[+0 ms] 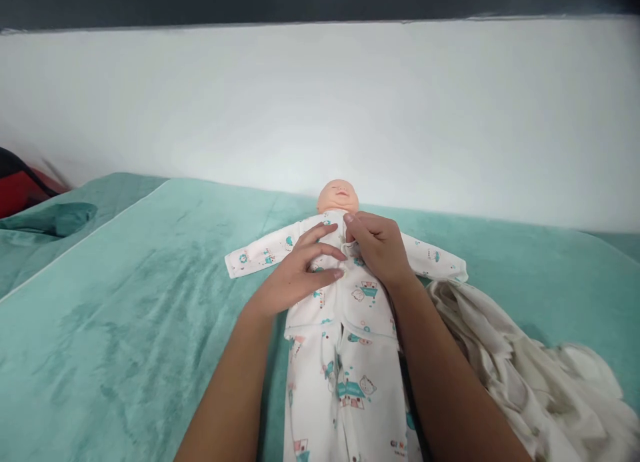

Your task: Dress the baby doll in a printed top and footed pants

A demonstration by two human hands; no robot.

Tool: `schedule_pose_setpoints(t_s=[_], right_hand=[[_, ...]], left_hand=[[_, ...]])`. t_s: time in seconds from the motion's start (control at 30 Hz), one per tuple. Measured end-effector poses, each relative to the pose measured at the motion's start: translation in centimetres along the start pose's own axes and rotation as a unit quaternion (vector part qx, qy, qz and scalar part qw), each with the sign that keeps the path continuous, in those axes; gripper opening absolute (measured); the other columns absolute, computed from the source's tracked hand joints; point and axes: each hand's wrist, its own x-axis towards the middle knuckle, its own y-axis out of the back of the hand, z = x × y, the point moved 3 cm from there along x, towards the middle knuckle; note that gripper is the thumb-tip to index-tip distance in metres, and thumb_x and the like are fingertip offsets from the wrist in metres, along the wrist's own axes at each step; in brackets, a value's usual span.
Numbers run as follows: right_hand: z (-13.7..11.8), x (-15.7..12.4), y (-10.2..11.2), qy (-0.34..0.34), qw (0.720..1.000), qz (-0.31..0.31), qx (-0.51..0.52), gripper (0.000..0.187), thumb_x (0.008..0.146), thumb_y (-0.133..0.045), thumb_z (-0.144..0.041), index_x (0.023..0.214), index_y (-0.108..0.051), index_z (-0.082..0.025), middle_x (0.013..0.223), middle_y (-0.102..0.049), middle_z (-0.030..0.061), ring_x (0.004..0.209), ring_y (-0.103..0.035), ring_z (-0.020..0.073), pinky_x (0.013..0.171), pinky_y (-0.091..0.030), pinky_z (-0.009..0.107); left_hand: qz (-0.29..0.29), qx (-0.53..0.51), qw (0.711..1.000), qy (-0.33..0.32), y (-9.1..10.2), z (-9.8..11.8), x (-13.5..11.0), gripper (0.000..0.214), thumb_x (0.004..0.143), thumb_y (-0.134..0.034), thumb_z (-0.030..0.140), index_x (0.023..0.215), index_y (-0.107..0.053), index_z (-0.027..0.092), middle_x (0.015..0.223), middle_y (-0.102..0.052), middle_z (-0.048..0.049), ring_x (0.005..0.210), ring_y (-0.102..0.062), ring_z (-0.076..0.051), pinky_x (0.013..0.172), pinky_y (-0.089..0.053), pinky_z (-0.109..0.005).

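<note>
A baby doll (338, 195) lies on its back with its head toward the wall, dressed in a white printed jacket (320, 309) and matching trousers (350, 395). The jacket's sleeves stretch out to both sides. My left hand (307, 265) rests on the jacket's chest, fingers spread and nothing in them. Higher up near the neck, my right hand (377, 242) is closed, thumb and fingers pinching the jacket's front edge. A small part of that edge is lifted. Whether a fastener sits between the fingertips is hidden.
A crumpled cream cloth (530, 375) lies to the right, beside my right forearm. The green bedspread (125, 315) spreads under everything and is wrinkled on the left. A white wall (320, 109) stands behind the doll's head. At the far left is a red and black item (23, 185).
</note>
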Motion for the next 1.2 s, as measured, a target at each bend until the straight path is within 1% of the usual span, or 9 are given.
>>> schedule_pose_setpoints(t_s=[0.1, 0.27, 0.33, 0.5, 0.7, 0.83, 1.03, 1.1, 1.2], right_hand=[[-0.8, -1.1, 0.4, 0.016, 0.999, -0.011, -0.035, 0.033, 0.096, -0.054, -0.039, 0.068, -0.060, -0.022, 0.072, -0.061, -0.0004, 0.070, -0.054, 0.0161, 0.069, -0.040, 0.032], [-1.5, -3.3, 0.4, 0.066, 0.990, -0.019, -0.127, 0.033, 0.097, -0.053, -0.034, 0.066, -0.057, -0.023, 0.067, -0.057, 0.0002, 0.074, -0.051, 0.0185, 0.073, -0.038, 0.036], [-1.3, -4.0, 0.3, 0.062, 0.989, -0.001, -0.135, 0.035, 0.097, -0.052, -0.034, 0.065, -0.057, -0.023, 0.066, -0.056, 0.0006, 0.074, -0.051, 0.0191, 0.074, -0.038, 0.037], [-0.6, -6.0, 0.8, 0.016, 0.995, 0.053, -0.083, 0.032, 0.095, -0.056, -0.033, 0.065, -0.060, -0.023, 0.075, -0.059, 0.0023, 0.079, -0.054, 0.0197, 0.076, -0.041, 0.038], [-0.1, -7.0, 1.3, -0.006, 1.000, 0.007, -0.007, 0.015, 0.091, -0.061, -0.030, 0.079, -0.067, -0.025, 0.103, -0.066, 0.0044, 0.104, -0.059, 0.0230, 0.092, -0.043, 0.041], [0.2, -6.8, 1.2, -0.006, 1.000, -0.017, 0.014, 0.011, 0.089, -0.062, -0.025, 0.079, -0.067, -0.025, 0.105, -0.066, 0.0044, 0.104, -0.059, 0.0227, 0.091, -0.045, 0.041], [0.4, -6.8, 0.9, -0.009, 1.000, 0.010, 0.015, 0.011, 0.089, -0.063, -0.026, 0.078, -0.068, -0.025, 0.106, -0.066, 0.0048, 0.104, -0.059, 0.0225, 0.090, -0.045, 0.040], [0.4, -6.8, 0.8, -0.016, 0.999, 0.020, 0.022, 0.012, 0.089, -0.063, -0.028, 0.078, -0.068, -0.025, 0.105, -0.066, 0.0044, 0.103, -0.060, 0.0219, 0.090, -0.045, 0.040], [0.4, -6.8, 0.7, -0.028, 0.999, 0.029, 0.029, 0.012, 0.089, -0.063, -0.030, 0.078, -0.067, -0.025, 0.104, -0.067, 0.0042, 0.102, -0.060, 0.0214, 0.090, -0.046, 0.039]], left_hand=[[-0.053, 0.004, 0.999, -0.004, 0.2, 0.3, -0.4, 0.022, 0.087, -0.068, 0.038, 0.108, -0.070, 0.032, 0.168, -0.022, 0.0056, 0.157, -0.011, -0.029, 0.105, -0.049, -0.040], [0.009, -0.023, 0.999, -0.021, 0.0, 0.1, -0.3, 0.023, 0.083, -0.073, 0.035, 0.101, -0.062, 0.027, 0.165, -0.028, 0.0000, 0.152, -0.027, -0.028, 0.105, -0.048, -0.041], [0.005, -0.011, 1.000, -0.015, -0.2, 0.0, -0.2, 0.022, 0.083, -0.072, 0.037, 0.099, -0.062, 0.026, 0.165, -0.028, -0.0005, 0.152, -0.029, -0.029, 0.103, -0.049, -0.041], [-0.019, 0.030, 0.999, -0.025, -0.3, -0.1, 0.0, 0.017, 0.087, -0.067, 0.037, 0.102, -0.070, 0.029, 0.163, -0.030, 0.0011, 0.154, -0.023, -0.029, 0.105, -0.047, -0.040], [-0.013, 0.031, 0.999, -0.035, -0.4, -0.5, 0.1, 0.018, 0.087, -0.068, 0.039, 0.103, -0.072, 0.031, 0.163, -0.031, 0.0026, 0.155, -0.021, -0.031, 0.112, -0.043, -0.043], [-0.007, 0.032, 0.999, -0.032, -0.6, -0.5, 0.1, 0.015, 0.087, -0.068, 0.039, 0.099, -0.071, 0.030, 0.163, -0.031, 0.0029, 0.154, -0.021, -0.031, 0.105, -0.048, -0.041], [0.002, 0.029, 0.999, -0.026, -0.7, -0.2, 0.2, 0.011, 0.087, -0.067, 0.036, 0.093, -0.069, 0.027, 0.163, -0.032, 0.0026, 0.152, -0.027, -0.031, 0.106, -0.046, -0.044], [0.002, 0.027, 1.000, -0.017, -0.7, -0.1, 0.2, 0.012, 0.088, -0.066, 0.037, 0.093, -0.069, 0.027, 0.163, -0.032, 0.0031, 0.151, -0.028, -0.032, 0.109, -0.044, -0.046], [0.010, 0.025, 0.999, -0.019, -0.7, 0.0, 0.2, 0.013, 0.089, -0.064, 0.038, 0.092, -0.070, 0.027, 0.162, -0.035, 0.0029, 0.152, -0.028, -0.031, 0.118, -0.033, -0.050]])
